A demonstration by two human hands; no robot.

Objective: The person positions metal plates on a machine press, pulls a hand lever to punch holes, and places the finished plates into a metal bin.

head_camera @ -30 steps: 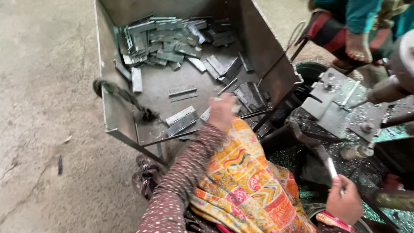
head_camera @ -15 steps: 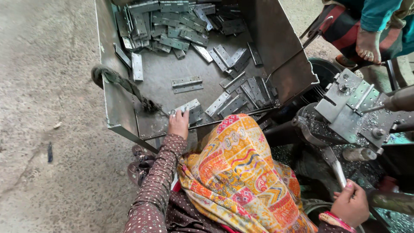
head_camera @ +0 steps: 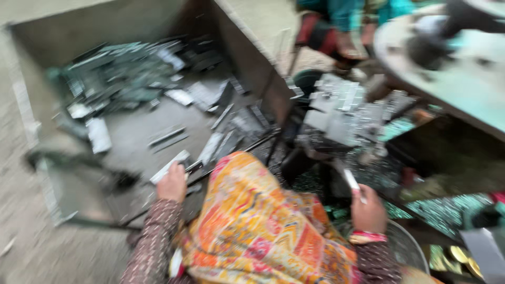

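Note:
The whole view is blurred. My left hand (head_camera: 172, 183) is at the near edge of a grey metal bin (head_camera: 31, 131), its fingers closed on a flat metal strip (head_camera: 167, 168) that sticks out to the upper left. My right hand (head_camera: 368, 211) is closed around the pale handle of a lever (head_camera: 350, 181) on a small press machine (head_camera: 342, 113) to the right of the bin. An orange patterned cloth (head_camera: 263, 231) covers my lap between the two arms.
Several flat metal pieces (head_camera: 121, 79) lie heaped at the back of the bin, with more (head_camera: 231, 126) near its right wall. Another person (head_camera: 347, 26) sits beyond the press. A round grey-green machine part (head_camera: 452, 68) fills the upper right. Metal scraps (head_camera: 447, 210) litter the floor.
My left hand has drawn back from inside the bin to its near edge and closed on a strip. My right hand stays on the lever handle. The view has swung and blurred.

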